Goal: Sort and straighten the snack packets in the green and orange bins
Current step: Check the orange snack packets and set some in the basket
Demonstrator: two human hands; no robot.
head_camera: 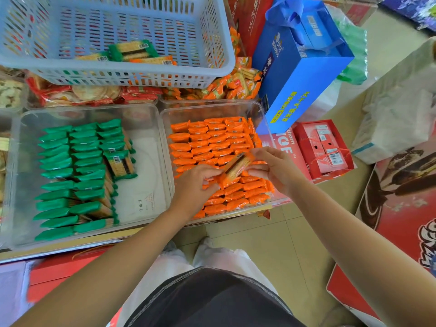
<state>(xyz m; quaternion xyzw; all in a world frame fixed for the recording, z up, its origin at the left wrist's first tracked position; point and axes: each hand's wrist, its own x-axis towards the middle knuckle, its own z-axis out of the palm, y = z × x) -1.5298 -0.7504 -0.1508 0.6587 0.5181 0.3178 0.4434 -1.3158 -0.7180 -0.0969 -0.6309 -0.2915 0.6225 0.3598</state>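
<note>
While both forearms reach forward from the body, the left hand and right hand meet over the orange bin. Between them they hold one orange packet, tilted, with its high end toward the right fingers. The left fingers curl over and pinch its low end; the right thumb and fingertips pinch the other end.

Directly under the fingers, orange packets lie in about four columns that fill the bin nearly wall to wall; they are too many to count surely. Its clear right wall stands just past the right fingers.

Left of the left fingers sits the green bin. It has three columns of green packets and one loose packet lying flat, barcode up. A bare strip of floor lies along its near-side wall.

Beyond the fingertips, a blue basket holds three packets. A blue bag leans past the right fingers.
</note>
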